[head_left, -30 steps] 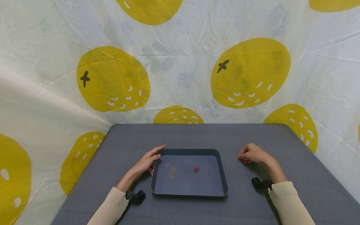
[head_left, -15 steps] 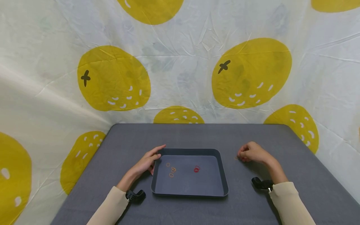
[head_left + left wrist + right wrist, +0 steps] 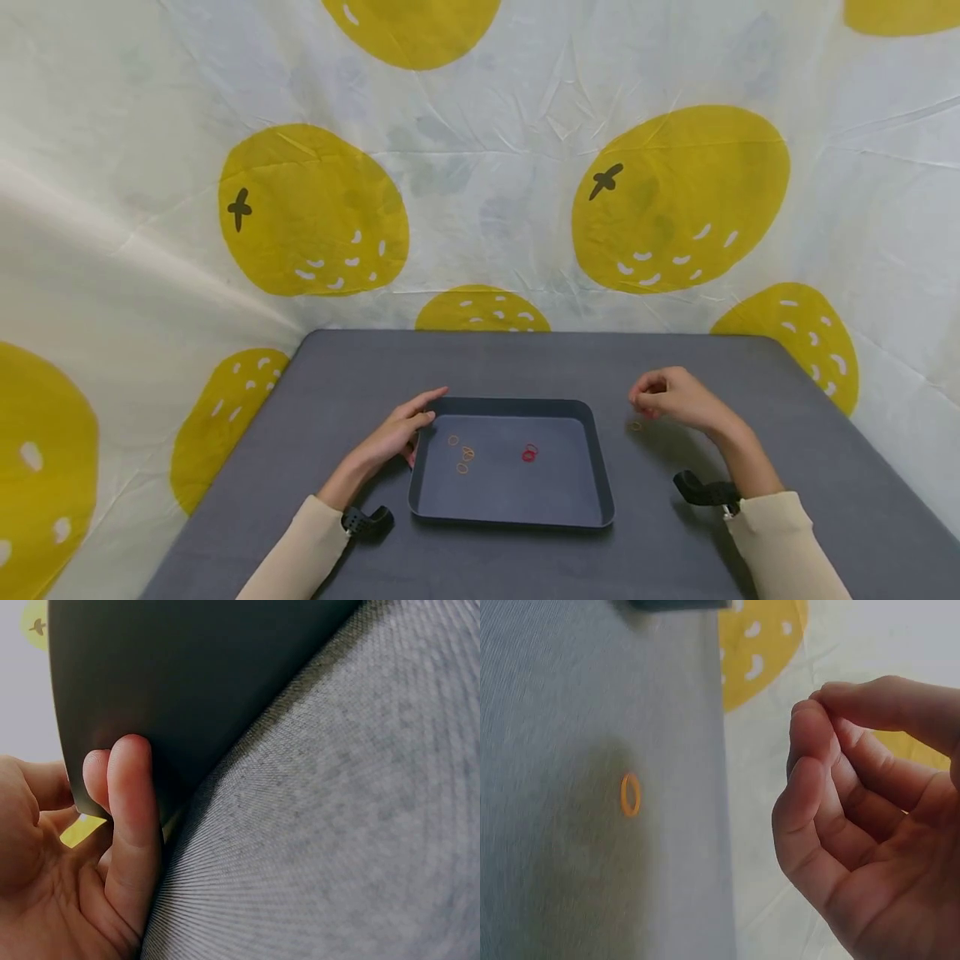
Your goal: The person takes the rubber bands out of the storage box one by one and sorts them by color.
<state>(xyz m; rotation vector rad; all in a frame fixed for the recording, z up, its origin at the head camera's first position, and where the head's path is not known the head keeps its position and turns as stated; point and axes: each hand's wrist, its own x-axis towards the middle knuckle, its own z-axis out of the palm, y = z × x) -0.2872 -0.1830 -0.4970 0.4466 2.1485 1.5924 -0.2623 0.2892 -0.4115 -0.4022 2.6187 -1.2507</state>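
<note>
A dark rectangular baking tray (image 3: 512, 518) lies on the table. My left hand (image 3: 390, 435) holds its left edge near the far corner. In the left wrist view, fingertips (image 3: 131, 769) press against the tray's outer wall (image 3: 202, 675). Inside the tray are several orange rubber bands (image 3: 468, 454) to the left and a small cluster of red rubber bands (image 3: 529, 454) right of centre. To the tray's right, my right hand (image 3: 675, 398) is raised over the table, thumb and fingertips together, nothing visible between them. Below it lies one more orange rubber band (image 3: 631, 795).
The grey cloth-covered table (image 3: 517, 567) ends at a back edge against a white curtain (image 3: 495, 167) printed with yellow fruit. Black wrist cameras (image 3: 705, 490) are strapped to both wrists.
My right hand has lifted off the table beside the orange band, which stays lying there and shows more fully. The left hand keeps its hold on the tray. The head view has shifted slightly.
</note>
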